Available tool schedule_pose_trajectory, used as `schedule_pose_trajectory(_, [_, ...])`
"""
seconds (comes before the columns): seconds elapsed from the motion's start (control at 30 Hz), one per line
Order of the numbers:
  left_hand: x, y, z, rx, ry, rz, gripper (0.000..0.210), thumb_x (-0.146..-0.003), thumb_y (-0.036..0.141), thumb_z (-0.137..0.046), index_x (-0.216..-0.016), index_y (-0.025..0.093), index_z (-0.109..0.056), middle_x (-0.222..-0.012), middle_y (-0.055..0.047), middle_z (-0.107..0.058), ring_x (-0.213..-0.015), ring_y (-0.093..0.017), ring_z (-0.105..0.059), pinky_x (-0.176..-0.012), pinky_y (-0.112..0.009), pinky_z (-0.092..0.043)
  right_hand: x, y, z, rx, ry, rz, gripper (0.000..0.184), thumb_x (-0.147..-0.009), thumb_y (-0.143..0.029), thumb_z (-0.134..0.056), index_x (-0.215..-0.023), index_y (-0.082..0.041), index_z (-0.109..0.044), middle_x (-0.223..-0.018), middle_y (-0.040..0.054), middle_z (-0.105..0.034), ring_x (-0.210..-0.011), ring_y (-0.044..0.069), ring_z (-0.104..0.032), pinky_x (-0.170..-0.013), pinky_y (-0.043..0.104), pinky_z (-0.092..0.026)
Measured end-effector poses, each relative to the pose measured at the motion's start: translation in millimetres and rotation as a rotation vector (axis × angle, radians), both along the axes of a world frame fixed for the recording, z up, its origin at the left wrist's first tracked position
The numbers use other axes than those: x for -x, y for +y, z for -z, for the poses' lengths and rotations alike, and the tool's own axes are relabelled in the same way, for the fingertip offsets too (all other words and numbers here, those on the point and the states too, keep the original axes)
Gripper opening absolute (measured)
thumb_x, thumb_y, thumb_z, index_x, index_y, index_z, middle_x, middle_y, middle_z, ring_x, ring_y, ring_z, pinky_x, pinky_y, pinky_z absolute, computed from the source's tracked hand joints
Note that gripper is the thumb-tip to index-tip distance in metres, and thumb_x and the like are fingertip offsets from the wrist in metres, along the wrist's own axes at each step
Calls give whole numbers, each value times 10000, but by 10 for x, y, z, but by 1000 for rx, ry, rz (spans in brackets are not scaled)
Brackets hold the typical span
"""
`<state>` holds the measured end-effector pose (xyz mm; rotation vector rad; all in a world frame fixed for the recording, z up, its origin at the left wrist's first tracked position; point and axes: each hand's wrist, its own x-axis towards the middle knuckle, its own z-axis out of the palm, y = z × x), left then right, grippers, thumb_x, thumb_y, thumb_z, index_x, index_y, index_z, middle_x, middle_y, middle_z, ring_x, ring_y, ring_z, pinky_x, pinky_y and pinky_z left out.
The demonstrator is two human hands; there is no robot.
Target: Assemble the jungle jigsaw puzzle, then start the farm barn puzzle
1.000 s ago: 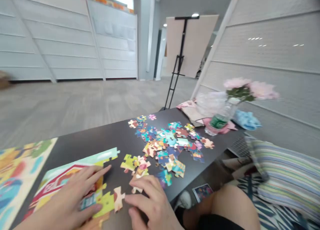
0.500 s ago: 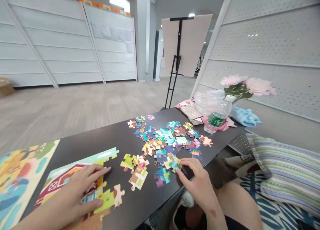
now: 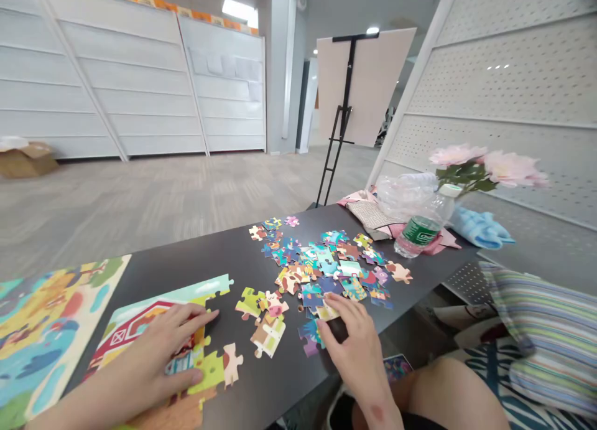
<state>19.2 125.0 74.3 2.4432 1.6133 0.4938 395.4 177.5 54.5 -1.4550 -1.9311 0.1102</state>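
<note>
My left hand (image 3: 163, 349) lies flat, fingers spread, on a partly joined jigsaw puzzle (image 3: 135, 315) with a red barn and teal sky, covering its middle. My right hand (image 3: 352, 336) is at the near edge of a heap of loose puzzle pieces (image 3: 321, 259). Its thumb and index finger are on opposite edges of a pale cream-and-green puzzle piece (image 3: 329, 312), partly hidden by the fingers. A blue-purple piece (image 3: 310, 338) lies just beside the thumb. Between my hands is a small group of pieces with a pink-nosed cow face (image 3: 275, 305).
A colourful picture board (image 3: 56, 324) lies at the left of the dark table (image 3: 261, 392). Toward the far right end stand a water bottle (image 3: 422, 224), a pink cloth (image 3: 359, 200), a blue cloth (image 3: 482, 228) and pink flowers (image 3: 494, 165). A striped cushion (image 3: 550, 336) is at right.
The view has turned slightly left. My right hand has left the teal-and-yellow piece, which now lies farther right in the heap, and is at the pale piece. My left hand stays on the barn puzzle.
</note>
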Motion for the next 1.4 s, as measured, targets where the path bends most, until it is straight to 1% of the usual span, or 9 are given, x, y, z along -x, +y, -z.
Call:
schedule_pose_trajectory(0.13, [-16, -1, -16, 25, 7, 13, 602, -865, 547, -643, -1432, 380, -526, -1371, -37, -605, -1203, -282, -589, -995, -328, -491, -107, -7, -25, -5, 106, -13, 290, -890, -280, -597, -1177, -247, -622, -1227, 81, -640, -1148, 259, -600, -983, 446, -499])
schedule_pose_trajectory(0.4, [-43, -14, -64, 73, -1, -26, 617, -828, 533, -686, -1414, 404, -542, -1396, -22, -602, -1209, -315, -602, -983, -374, -524, -387, 3, -81, -236, 124, 45, 230, -920, -317, -629, -1134, -233, -621, -1149, 90, -629, -1105, 271, -606, -951, 450, -501])
schedule_pose_trajectory(0.53, [-2, -9, -14, 84, 14, -27, 647, -835, 537, -693, -1442, 407, -509, -1430, -26, -576, -1247, -318, -583, -1004, -374, -512, -367, -83, -159, -281, 151, -20, 213, -903, -280, -683, -1101, -236, -620, -1130, 82, -626, -1055, 250, -627, -916, 414, -521])
schedule_pose_trajectory(0.63, [-3, -13, -48, 135, 35, -34, 654, -860, 546, -675, -1464, 393, -480, -1465, -47, -533, -1296, -332, -538, -1047, -412, -477, -183, -207, -216, -328, 172, -152, 255, -882, -208, -715, -1110, -243, -608, -1109, 75, -623, -1046, 234, -620, -906, 391, -530])
schedule_pose_trajectory(0.87, [-156, -7, -346, 263, -8, 10, 690, -863, 466, -698, -1480, 273, -458, -1377, -102, -520, -1274, -319, -495, -1078, -454, -422, 416, -377, -134, -144, 171, -412, 107, -949, -154, -613, -992, -251, -629, -936, 33, -668, -914, 189, -649, -843, 338, -550])
schedule_pose_trajectory(1.0, [-157, 5, -357, 255, -17, 22, 692, -855, 486, -712, -1465, 268, -467, -1355, -112, -514, -1259, -325, -489, -1072, -475, -409, 536, -415, -90, -159, 171, -402, 77, -956, -196, -595, -977, -248, -648, -911, 33, -710, -863, 196, -694, -807, 328, -582])
schedule_pose_trajectory(1.1, [-147, -1, -338, 240, -28, 31, 713, -837, 489, -732, -1457, 250, -472, -1339, -115, -518, -1241, -325, -495, -1063, -474, -412, 538, -549, -107, -146, 125, -408, 151, -956, -219, -576, -1082, -238, -657, -1024, 63, -741, -916, 216, -730, -811, 319, -611])
schedule_pose_trajectory(1.27, [-148, -3, -342, 225, -28, 38, 711, -843, 495, -723, -1457, 236, -474, -1315, -112, -527, -1228, -319, -499, -1065, -466, -411, 499, -715, -114, -55, 64, -641, 310, -934, -123, -538, -1182, -278, -642, -1133, 40, -742, -951, 184, -740, -791, 242, -613])
schedule_pose_trajectory(1.4, [-144, -4, -336, 216, -28, 38, 712, -841, 492, -724, -1461, 251, -469, -1310, -109, -528, -1226, -322, -503, -1054, -469, -421, 582, -556, -52, -92, 46, -398, 253, -948, -312, -588, -1191, -255, -633, -1148, 98, -712, -1031, 291, -678, -873, 446, -576])
